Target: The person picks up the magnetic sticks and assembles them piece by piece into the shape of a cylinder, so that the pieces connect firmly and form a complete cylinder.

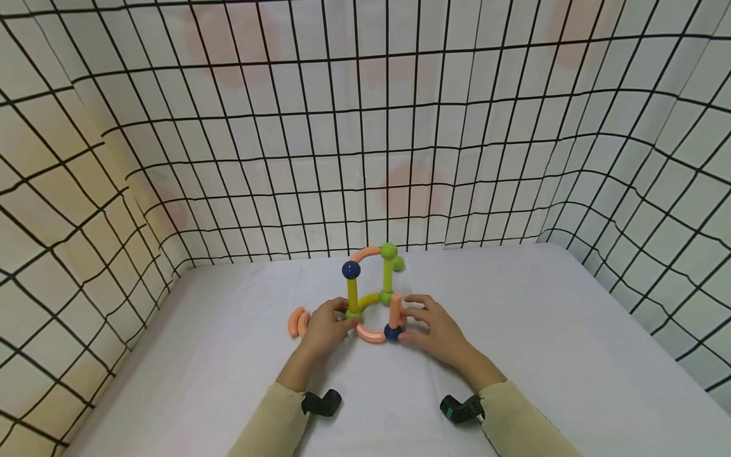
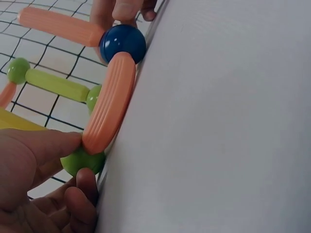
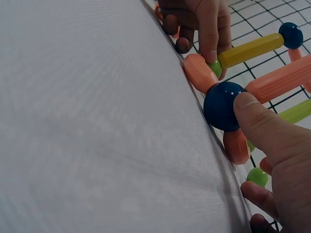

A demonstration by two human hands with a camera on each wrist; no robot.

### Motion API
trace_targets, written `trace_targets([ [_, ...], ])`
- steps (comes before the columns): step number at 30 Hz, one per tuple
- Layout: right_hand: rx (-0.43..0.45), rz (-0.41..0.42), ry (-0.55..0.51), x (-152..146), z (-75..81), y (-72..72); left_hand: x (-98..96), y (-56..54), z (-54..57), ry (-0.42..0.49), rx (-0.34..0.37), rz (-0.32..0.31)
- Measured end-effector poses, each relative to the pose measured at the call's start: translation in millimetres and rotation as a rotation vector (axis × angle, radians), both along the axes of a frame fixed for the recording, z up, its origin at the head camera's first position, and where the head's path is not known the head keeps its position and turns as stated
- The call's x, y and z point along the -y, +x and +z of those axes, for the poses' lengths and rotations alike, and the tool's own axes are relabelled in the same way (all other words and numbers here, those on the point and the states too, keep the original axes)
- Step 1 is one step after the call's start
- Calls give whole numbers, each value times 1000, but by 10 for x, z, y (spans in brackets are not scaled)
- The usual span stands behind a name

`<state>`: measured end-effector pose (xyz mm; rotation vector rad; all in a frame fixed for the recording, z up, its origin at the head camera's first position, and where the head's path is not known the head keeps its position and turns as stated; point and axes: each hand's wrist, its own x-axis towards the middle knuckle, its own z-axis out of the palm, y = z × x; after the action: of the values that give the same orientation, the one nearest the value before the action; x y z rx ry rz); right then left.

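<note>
A frame of sticks and balls stands on the white cloth. My left hand (image 1: 325, 327) pinches a green ball (image 2: 73, 164) at its lower left corner. From there rises a yellow stick (image 1: 352, 295) topped by a dark blue ball (image 1: 351, 270). An orange curved stick (image 2: 112, 102) joins the green ball to a lower blue ball (image 3: 219, 109). My right hand (image 1: 436, 330) holds that lower ball, thumb against its side. An upright orange stick (image 1: 395, 311) stands on it, its top end bare. At the back, a light green stick (image 1: 388, 274) links two green balls.
Two loose orange curved sticks (image 1: 294, 322) lie left of my left hand. A green ball (image 1: 398, 263) rests behind the frame. Black grid netting (image 1: 320, 158) over white cloth walls the table's back and sides.
</note>
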<state>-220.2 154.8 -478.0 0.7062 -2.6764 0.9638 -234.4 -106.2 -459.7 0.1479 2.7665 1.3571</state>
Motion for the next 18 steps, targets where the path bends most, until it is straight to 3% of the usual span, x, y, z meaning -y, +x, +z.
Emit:
trace_targets([
  [7,56,-49,-82,19,4,-25,20,3,-44,22,-13,29],
  [12,89,-83,-174,-13,38,-69,10,-5,-77,69,-31,17],
  [18,149,-136,-156,-46,67,-252,3,-19,-85,63,-37,41],
])
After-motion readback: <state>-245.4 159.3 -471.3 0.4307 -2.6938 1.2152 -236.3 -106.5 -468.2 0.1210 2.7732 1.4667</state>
